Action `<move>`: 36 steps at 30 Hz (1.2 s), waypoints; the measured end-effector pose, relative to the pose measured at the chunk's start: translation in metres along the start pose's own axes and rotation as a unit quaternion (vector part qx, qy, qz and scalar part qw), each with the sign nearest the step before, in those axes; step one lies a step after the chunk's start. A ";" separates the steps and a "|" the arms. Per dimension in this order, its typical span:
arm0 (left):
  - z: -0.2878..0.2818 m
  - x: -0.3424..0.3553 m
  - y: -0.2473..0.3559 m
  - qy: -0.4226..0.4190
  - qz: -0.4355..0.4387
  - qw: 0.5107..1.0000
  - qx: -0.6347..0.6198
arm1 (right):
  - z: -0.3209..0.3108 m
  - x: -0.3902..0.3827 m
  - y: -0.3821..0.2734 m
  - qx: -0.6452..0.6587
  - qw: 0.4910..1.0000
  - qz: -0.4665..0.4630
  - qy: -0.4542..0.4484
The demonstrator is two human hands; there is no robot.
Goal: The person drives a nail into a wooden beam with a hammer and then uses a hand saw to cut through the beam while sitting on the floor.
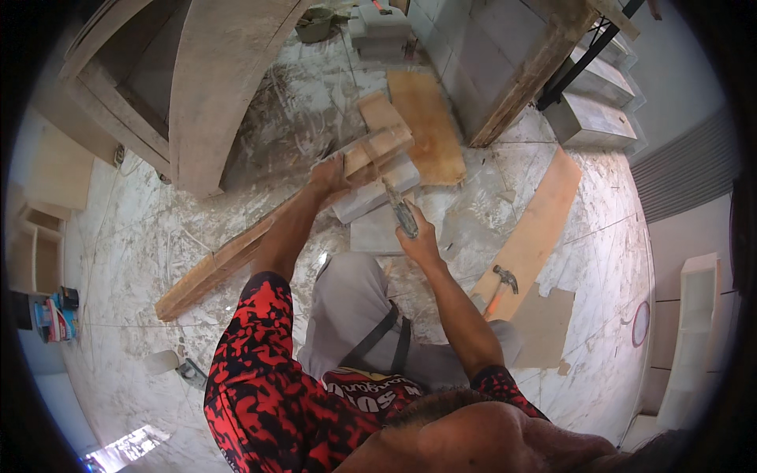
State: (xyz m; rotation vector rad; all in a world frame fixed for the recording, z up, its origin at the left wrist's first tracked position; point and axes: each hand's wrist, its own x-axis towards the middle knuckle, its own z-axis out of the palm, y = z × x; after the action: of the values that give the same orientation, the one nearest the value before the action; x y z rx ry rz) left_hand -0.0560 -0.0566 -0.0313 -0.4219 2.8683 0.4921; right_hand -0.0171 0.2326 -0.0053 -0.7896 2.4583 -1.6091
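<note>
A long wooden beam [236, 251] lies slanted from the lower left up to the middle, its far end raised on a pale block [377, 193]. My left hand [330, 173] is closed around the beam near that end. In my right hand [420, 239] is the worn grip of a handsaw [392, 191]. Its narrow blade, partly blurred, reaches up to the beam's raised end, to the right of my left hand. Whether the teeth have cut into the wood cannot be made out.
Flat boards [430, 126] lie beyond the beam. At right, a claw hammer [505, 281] rests by a long plank [536, 221] and a grey sheet [544, 327]. A wooden frame [203, 94] stands at far left, steps [587, 118] at far right. Dusty tiles cover the floor.
</note>
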 end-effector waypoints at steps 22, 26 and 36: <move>0.044 -0.009 0.040 -0.003 0.027 1.000 0.000 | -0.008 0.032 -0.044 0.014 0.999 0.046 -0.021; 0.053 -0.005 0.049 0.001 -0.024 1.000 0.007 | -0.020 0.028 -0.051 0.029 0.997 0.065 -0.039; 0.044 -0.002 0.055 -0.038 -0.056 0.997 0.023 | -0.041 -0.021 -0.037 0.031 0.996 -0.040 0.075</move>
State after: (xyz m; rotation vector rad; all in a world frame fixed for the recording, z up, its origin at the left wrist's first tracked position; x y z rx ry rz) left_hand -0.0644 0.0097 -0.0552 -0.5412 2.7583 0.4125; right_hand 0.0003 0.2648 0.0410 -0.7962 2.4910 -1.8267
